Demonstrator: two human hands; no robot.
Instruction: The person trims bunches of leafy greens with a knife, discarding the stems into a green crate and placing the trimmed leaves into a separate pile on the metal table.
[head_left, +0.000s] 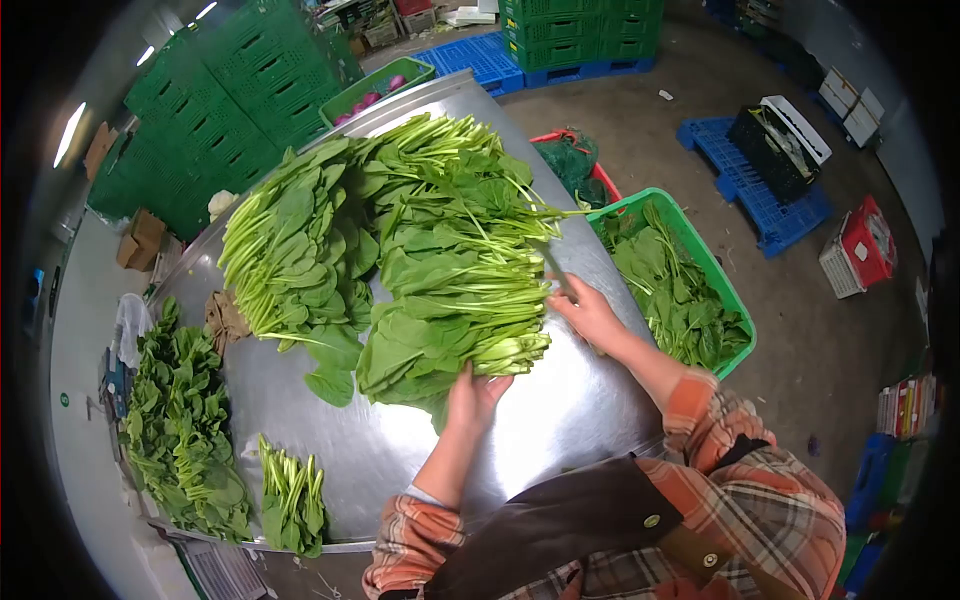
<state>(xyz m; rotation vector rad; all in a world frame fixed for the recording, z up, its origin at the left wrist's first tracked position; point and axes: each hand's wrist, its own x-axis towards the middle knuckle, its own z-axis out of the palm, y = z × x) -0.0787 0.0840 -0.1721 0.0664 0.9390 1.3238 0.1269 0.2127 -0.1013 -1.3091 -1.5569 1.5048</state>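
A large pile of leafy greens (440, 270) lies on the steel table, its pale cut stems facing right. At the pile's near end, my left hand (474, 396) grips a bunch of greens (505, 353), with part of its fingers hidden by leaves and stems. My right hand (588, 312) is closed around a knife (556, 268), whose narrow dark blade points up and away beside the stem ends. Left of that pile is another stack of greens (290, 240), stems to the left.
More greens (185, 430) and a small bunch (292, 495) lie along the table's left edge, near a brown cloth (226, 320). Right of the steel table (590, 415), a green crate (735, 290) holds loose leaves. Stacked green crates (240, 90) stand behind; blue pallets (770, 225) lie on the floor.
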